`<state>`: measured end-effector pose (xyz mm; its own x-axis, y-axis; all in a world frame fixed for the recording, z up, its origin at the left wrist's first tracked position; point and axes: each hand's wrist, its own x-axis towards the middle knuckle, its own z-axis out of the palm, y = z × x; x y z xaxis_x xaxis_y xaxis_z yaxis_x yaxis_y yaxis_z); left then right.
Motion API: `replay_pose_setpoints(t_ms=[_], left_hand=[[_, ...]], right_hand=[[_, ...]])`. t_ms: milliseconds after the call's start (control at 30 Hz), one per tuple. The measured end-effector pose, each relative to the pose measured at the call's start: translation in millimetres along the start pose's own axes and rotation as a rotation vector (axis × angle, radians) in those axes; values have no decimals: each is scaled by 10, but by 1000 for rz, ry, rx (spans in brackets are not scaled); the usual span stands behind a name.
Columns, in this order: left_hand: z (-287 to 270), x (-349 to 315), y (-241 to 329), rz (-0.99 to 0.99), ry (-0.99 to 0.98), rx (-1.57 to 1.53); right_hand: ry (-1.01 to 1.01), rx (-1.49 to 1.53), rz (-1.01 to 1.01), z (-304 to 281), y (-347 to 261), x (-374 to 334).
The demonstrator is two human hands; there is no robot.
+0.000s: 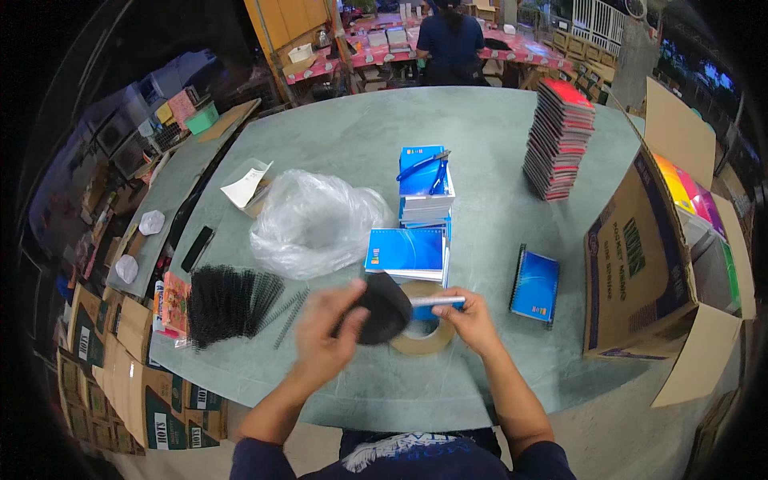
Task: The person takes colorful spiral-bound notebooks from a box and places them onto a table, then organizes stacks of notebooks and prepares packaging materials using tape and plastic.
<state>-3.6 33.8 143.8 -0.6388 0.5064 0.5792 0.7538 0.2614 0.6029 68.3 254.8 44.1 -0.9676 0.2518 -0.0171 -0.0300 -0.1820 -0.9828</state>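
Note:
My left hand (330, 324) grips a dark, flat black piece (386, 310) with a rounded edge, slightly smeared by motion; its exact kind is unclear. Beside it, my right hand (470, 320) pinches a thin blue-and-white notepad (438, 302), seen nearly edge-on. Below both lies a roll of tan tape (424, 342), partly covered by the held things. Just beyond my hands rises a stack of blue notepads (406, 250). Farther back on more blue pads rest blue-handled pliers (428, 170). A spiral-bound blue notebook (534, 284) lies right of my right hand.
Black spiral binding coils (232, 304) are heaped at the left, near a clear plastic bag (316, 224). A tall stack of red notebooks (560, 140) stands far right. An open cardboard box (640, 256) occupies the right edge. Another person (452, 40) is beyond the green table (336, 120).

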Motion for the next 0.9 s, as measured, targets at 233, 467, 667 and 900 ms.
replay_pose_setpoints(t_ms=[233, 467, 667, 900], left_hand=[[150, -136, -74, 53, -85, 64], [216, -126, -31, 60, -242, 67], [365, -131, -25, -5, -312, 32], [389, -7, 25, 38, -219, 8]], right_hand=[[-20, -70, -180, 88, -40, -8], [-5, -47, -139, 75, -11, -4], [-56, -93, -173, 21, -23, -14], [-113, -74, -35, -21, -4, -43]])
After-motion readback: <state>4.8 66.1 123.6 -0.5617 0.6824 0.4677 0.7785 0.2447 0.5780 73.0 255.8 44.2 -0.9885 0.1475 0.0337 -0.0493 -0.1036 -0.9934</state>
